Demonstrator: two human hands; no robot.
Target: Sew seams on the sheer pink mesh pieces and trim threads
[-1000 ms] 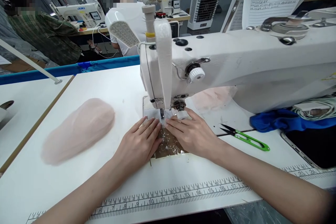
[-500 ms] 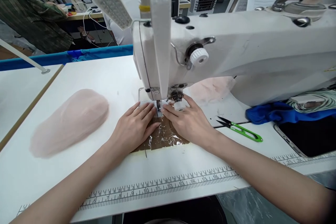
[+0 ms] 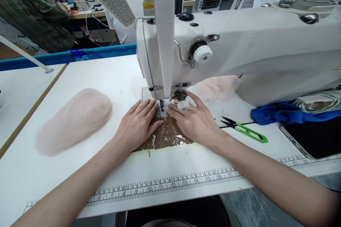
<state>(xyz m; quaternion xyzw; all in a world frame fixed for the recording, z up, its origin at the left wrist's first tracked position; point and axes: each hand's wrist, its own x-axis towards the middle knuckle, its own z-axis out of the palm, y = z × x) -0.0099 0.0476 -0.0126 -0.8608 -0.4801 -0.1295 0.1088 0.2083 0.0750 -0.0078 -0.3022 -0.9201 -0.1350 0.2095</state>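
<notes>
My left hand (image 3: 138,124) lies flat with its fingers stretched out, just left of the presser foot (image 3: 162,105) of a white sewing machine (image 3: 202,39). To the right of the foot, my right hand (image 3: 195,120) rests with fingers extended and a finger spread toward the machine's lower dial. Between and under both hands is a brown patch covered in shiny clear tape (image 3: 166,136). Something pale and thin is at the foot, mostly covered by my fingers. One sheer pale pink fabric piece (image 3: 77,122) lies on the left; another pink piece (image 3: 217,88) is behind my right hand.
Green thread snips (image 3: 247,132) lie right of my right hand. Farther right are a phone (image 3: 311,140), blue cloth (image 3: 277,112) and a coiled pale cord (image 3: 321,102). A printed ruler (image 3: 173,184) runs along the table's front. Two people are beyond the table.
The view has shifted slightly. Both hands keep nearly the same place beside the presser foot, and the fabric pieces look unmoved on the table.
</notes>
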